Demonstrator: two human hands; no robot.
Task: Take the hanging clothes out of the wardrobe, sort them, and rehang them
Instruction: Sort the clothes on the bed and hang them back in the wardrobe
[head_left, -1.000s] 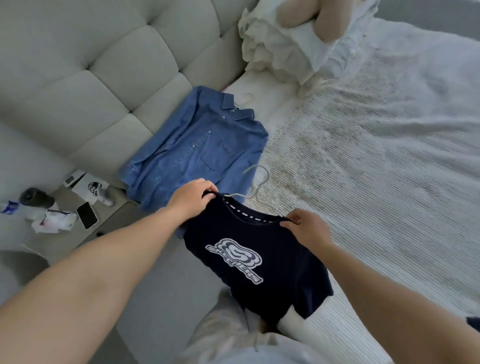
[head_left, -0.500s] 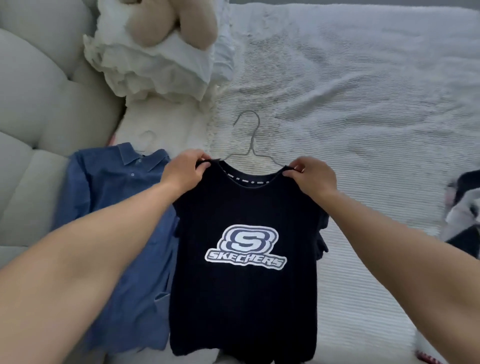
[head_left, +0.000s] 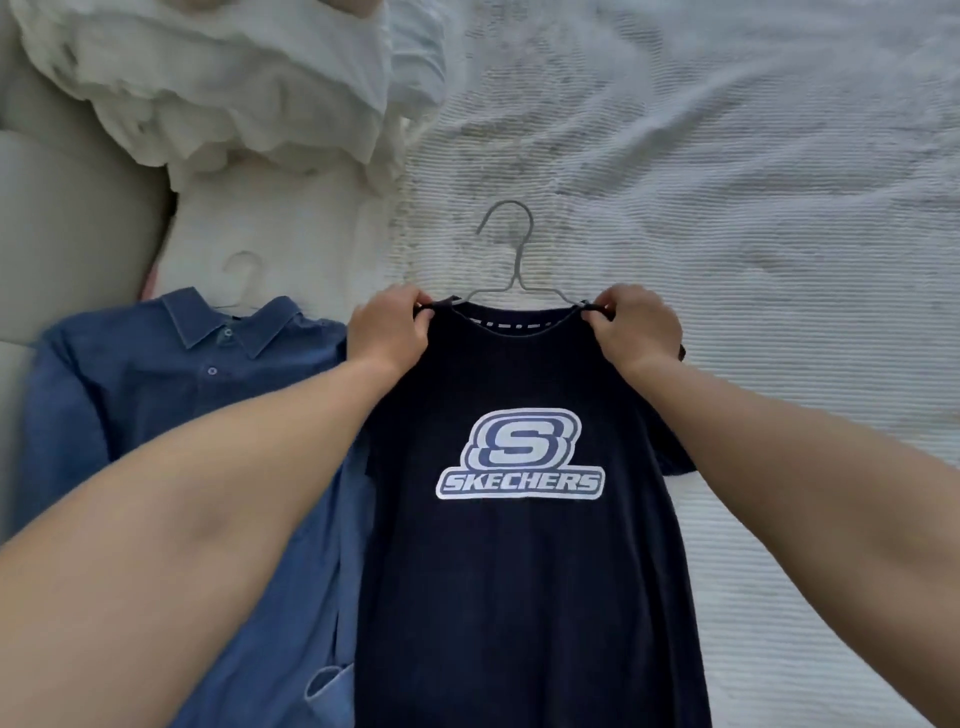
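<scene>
While both hands pinch the shoulders of the navy T-shirt (head_left: 524, 545), it lies flat, logo up, at centre frame on the bedspread (head_left: 753, 208). Left hand (head_left: 387, 330) at about 10 o'clock of the logo, fingers curled round the left shoulder seam. Right hand (head_left: 636, 330) at about 2 o'clock, thumb and fingers gripping the right shoulder seam likewise.

Wire hanger (head_left: 511, 260) is inside the collar; hook points to 12 o'clock over the bedspread, its arms running under the fabric toward each hand. Shirt hem runs off the frame at 6 o'clock.

Blue button shirt (head_left: 171, 415) lies at 9 o'clock, on its own pale hanger (head_left: 241, 270), hook just visible above the collar. The T-shirt's left edge overlaps the blue shirt's right side. Ruffled white pillow (head_left: 234, 93) at 11 o'clock; padded headboard (head_left: 67, 234) along the left edge.

Judgement: sorting stage, garment being laid beside the first.

Risks from here:
- Shoulders slide off the thin wire arms if one hand lets go first or the collar gets tugged; smooth wire gives little hold.
- The overlap with the blue shirt could drag that one askew when either is lifted.
- Hook may snag the ribbed bedspread weave on pickup if lifted at a slant.
- Hem off the bed edge, cannot tell; if so, its weight could pull the shirt downward.
</scene>
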